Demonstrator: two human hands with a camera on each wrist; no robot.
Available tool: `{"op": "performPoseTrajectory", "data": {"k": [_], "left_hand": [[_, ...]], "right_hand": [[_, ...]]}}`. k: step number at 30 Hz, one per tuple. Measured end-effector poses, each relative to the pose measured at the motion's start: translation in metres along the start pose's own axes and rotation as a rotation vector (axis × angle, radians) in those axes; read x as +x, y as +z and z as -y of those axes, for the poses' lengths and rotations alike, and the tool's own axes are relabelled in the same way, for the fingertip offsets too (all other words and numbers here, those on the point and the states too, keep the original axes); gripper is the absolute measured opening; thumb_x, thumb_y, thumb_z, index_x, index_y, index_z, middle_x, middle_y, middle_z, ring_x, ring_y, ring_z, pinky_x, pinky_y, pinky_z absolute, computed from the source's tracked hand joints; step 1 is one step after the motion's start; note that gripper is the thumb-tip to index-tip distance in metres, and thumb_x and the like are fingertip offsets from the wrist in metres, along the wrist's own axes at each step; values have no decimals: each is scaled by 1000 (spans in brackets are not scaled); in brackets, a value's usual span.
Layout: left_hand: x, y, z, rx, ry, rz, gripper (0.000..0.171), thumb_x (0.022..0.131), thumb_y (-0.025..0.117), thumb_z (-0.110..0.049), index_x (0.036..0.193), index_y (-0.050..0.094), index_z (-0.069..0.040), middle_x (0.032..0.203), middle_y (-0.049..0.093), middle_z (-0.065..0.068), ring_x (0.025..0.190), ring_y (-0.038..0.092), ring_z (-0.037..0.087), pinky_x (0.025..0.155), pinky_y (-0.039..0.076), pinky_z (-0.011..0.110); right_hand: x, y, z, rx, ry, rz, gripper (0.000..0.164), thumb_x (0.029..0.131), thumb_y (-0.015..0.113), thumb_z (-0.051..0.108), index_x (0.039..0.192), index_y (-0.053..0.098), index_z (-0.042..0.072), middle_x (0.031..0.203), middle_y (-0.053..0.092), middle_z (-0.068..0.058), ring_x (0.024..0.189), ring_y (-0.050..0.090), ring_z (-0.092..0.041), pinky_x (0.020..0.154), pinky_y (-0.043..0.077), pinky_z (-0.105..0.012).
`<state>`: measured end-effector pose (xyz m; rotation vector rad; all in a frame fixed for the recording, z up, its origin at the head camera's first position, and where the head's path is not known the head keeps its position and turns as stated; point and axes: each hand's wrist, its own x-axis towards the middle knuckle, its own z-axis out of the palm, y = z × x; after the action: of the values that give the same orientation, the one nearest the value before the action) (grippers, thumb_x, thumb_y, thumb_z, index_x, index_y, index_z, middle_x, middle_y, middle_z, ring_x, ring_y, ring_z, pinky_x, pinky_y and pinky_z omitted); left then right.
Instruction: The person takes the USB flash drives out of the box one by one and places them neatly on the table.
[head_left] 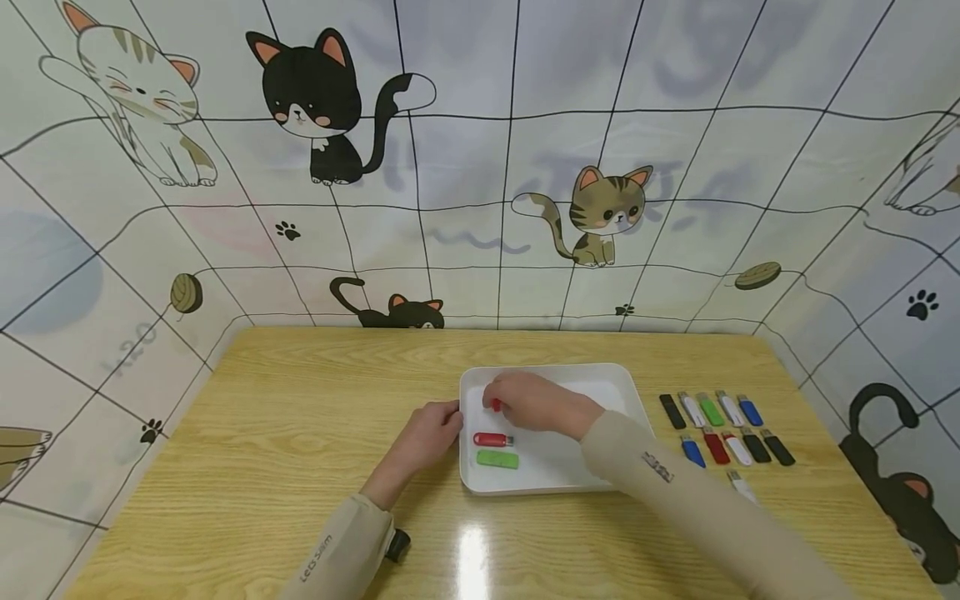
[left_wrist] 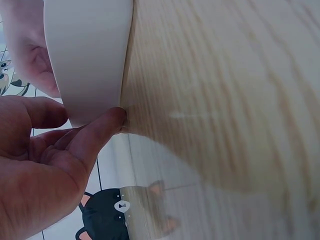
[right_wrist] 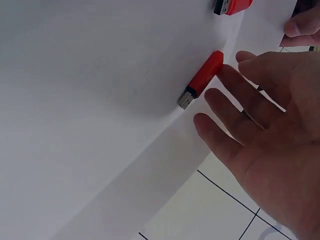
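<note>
A white tray (head_left: 600,387) lies on the wooden table, and my left hand (head_left: 429,433) holds its left side. In the left wrist view, the thumb and fingers grip the tray's wall (left_wrist: 92,60). Inside the tray, my right hand (head_left: 536,403) is over the upper left part, beside a red USB stick (right_wrist: 205,75) with its metal plug bare. One fingertip is right at that stick's end, while the thumb stays apart from it. Below it in the tray are another red USB stick (head_left: 491,439) and a green USB stick (head_left: 498,459).
On the table (head_left: 337,375) to the tray's right, several USB sticks lie in rows, among them a black one (head_left: 671,412), a green one (head_left: 709,409) and a blue one (head_left: 750,410). A white one (head_left: 741,484) lies close by my right sleeve (head_left: 675,483). A cat-print cloth (head_left: 465,167) stands behind the table.
</note>
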<state>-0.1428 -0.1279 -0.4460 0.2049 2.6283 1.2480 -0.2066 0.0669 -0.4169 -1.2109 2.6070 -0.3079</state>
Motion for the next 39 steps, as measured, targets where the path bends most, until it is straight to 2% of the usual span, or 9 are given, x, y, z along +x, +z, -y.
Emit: {"op": "performPoseTrajectory", "data": {"k": [3,8,10,14,17,21,25,33,39], "left_hand": [[0,0,0,2,-6,-4,38,100,42,-14,129,60,2,75,59,5,60,47,12,55,41,27],[0,1,0,4,-3,-7,37,100,43,-14,128,61,2,72,56,3,59,47,12,54,41,27],[0,1,0,11,2,-11,37,100,43,-14,127,61,2,70,55,3,59,47,12,54,41,27],[-1,0,0,30,14,-24,37,100,42,-15,126,62,2,69,53,2,58,45,13,53,40,27],[-1,0,-1,36,17,-28,37,100,43,-15,127,61,3,69,53,2,57,45,13,53,40,28],[-1,0,-1,35,13,-28,38,100,43,-15,128,61,2,70,53,2,57,45,13,54,40,28],[0,1,0,30,11,-23,36,100,43,-14,125,63,2,69,54,2,58,46,13,53,40,27],[0,1,-1,25,9,-14,36,100,43,-14,125,63,1,75,58,4,61,48,14,56,41,28],[0,0,0,55,14,-25,34,99,44,-14,121,65,1,74,57,4,62,48,14,56,41,27]], "right_hand": [[-4,-1,-4,44,-9,8,23,94,56,8,113,69,11,99,64,1,88,54,-12,88,47,-29],[-13,0,-10,16,-37,-1,20,96,55,13,109,70,14,98,66,4,87,55,-10,86,47,-29],[-16,1,-12,4,-18,-24,20,95,55,13,109,70,14,99,65,4,86,56,-10,84,48,-29],[-17,0,-14,-6,152,-93,21,94,58,21,111,67,11,95,61,3,80,55,-10,76,48,-28],[-15,-3,-12,8,297,-94,26,92,62,29,108,65,9,85,58,3,73,53,-12,68,46,-28],[-11,-5,-8,33,372,-48,24,90,65,33,86,62,10,69,53,1,62,48,-14,58,40,-27],[-4,-5,-6,42,401,-24,30,89,66,35,71,56,13,60,49,0,55,45,-14,54,37,-26],[7,-3,-10,76,474,19,28,85,70,34,71,59,12,57,52,1,52,47,-13,54,37,-26],[12,-1,-7,69,403,30,20,85,71,26,75,61,11,58,54,1,53,48,-11,53,38,-25]]}}
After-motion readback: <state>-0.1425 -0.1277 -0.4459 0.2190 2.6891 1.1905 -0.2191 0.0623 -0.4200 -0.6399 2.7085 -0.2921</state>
